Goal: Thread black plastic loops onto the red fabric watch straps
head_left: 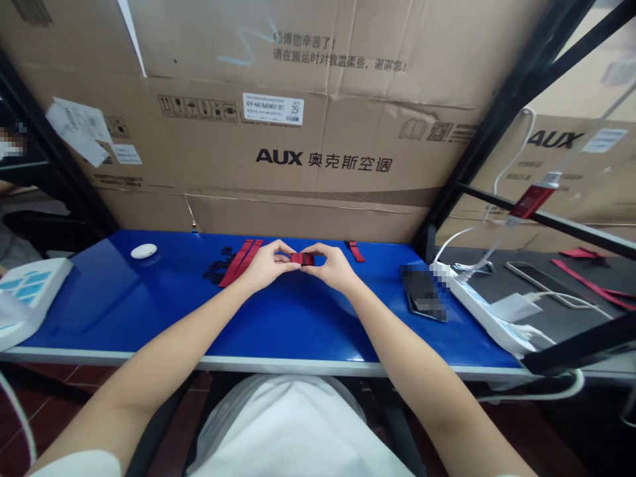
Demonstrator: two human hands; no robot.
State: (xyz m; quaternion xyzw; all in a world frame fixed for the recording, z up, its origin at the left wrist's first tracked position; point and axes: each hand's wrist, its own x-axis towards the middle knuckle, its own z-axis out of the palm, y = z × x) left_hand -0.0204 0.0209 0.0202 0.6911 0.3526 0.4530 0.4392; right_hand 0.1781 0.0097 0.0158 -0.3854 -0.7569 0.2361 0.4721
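A short red webbing strap (pixel 295 259) with a black buckle-like fitting (pixel 306 259) on it is held just above the middle of the bench (pixel 173 311), toward its far side. The left hand (pixel 272 264) pinches its left end between thumb and fingers, and the right hand (pixel 328 266) pinches the fitting's end, so each grip is closed on the piece. The fitting seems to be on the webbing, though the fingers hide whether it is fully seated; this piece looks partway through. Just beyond the right hand lies a red strap piece (pixel 356 252) with a dark part at its upper end, probably the only one finished so far. Left of the hands, several flat red straps (pixel 242 264) lie beside a scatter of small black fittings (pixel 217 265); these appear unjoined, so most of the work seems left. Farther out are a white oval object (pixel 144 251) and a dark phone (pixel 428 303).
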